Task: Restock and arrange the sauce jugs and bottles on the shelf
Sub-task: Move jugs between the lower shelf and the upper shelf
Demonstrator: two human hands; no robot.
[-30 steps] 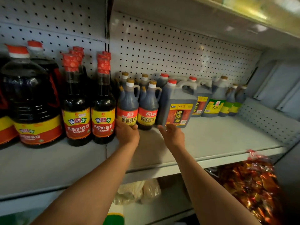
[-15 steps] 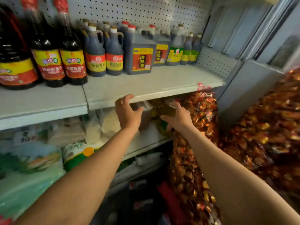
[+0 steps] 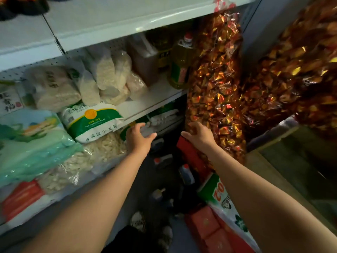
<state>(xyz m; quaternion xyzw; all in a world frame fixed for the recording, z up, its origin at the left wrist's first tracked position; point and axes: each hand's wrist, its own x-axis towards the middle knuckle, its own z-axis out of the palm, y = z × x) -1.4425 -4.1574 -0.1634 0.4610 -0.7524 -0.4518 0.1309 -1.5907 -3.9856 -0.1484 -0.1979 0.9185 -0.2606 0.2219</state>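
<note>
I look down past the sauce shelf (image 3: 109, 17), whose white edge runs along the top. On the dark floor below stand several dark sauce bottles (image 3: 186, 174), one with a red cap (image 3: 163, 159) and one with a pale cap (image 3: 158, 194). My left hand (image 3: 139, 137) is held out above them, fingers relaxed, holding nothing. My right hand (image 3: 199, 134) reaches forward beside it, fingers loosely bent, empty, next to the bag of wrapped sweets. The sauce bottles standing on the shelf show only as dark bases (image 3: 23, 4) at the top left.
The lower shelf (image 3: 153, 99) holds bags of noodles and flour (image 3: 91, 119) and a yellow oil jug (image 3: 180, 64). Large bags of red-gold wrapped sweets (image 3: 215, 79) hang at the right. A red and white sack (image 3: 222, 203) lies on the floor at the right.
My view has swung down from the sauce shelf to the lower shelves and the floor. Both hands have dropped from the shelf top to below the lower shelf, still empty.
</note>
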